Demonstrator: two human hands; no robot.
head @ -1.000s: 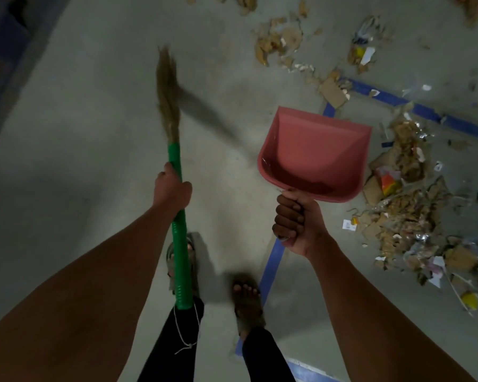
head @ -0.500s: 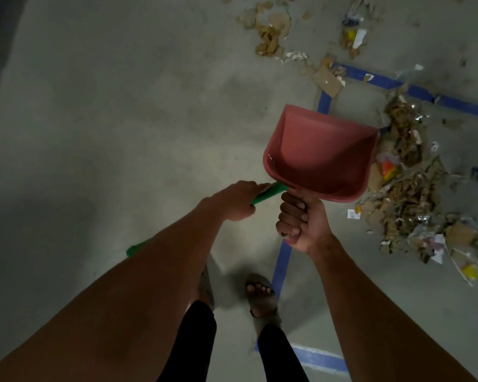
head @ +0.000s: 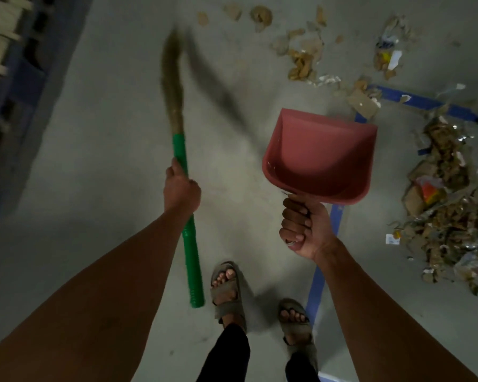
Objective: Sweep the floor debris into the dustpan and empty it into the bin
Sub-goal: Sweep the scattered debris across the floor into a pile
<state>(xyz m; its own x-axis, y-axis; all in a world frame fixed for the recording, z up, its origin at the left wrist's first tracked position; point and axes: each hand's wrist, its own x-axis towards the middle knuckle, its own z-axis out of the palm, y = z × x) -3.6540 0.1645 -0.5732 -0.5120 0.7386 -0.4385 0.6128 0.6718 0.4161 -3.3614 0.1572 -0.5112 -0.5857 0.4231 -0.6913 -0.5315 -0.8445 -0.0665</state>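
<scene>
Swinging back leftward, the left hand (head: 180, 192) grips the broom (head: 183, 188); right hand (head: 304, 227) still grips the dustpan (head: 320, 155).

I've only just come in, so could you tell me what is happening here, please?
A person stands on a concrete floor, the left hand gripping a green-handled broom and the right hand holding an empty pink dustpan off the ground. Cardboard and paper debris lies scattered to the right, around blue tape lines, not yet swept.
</scene>
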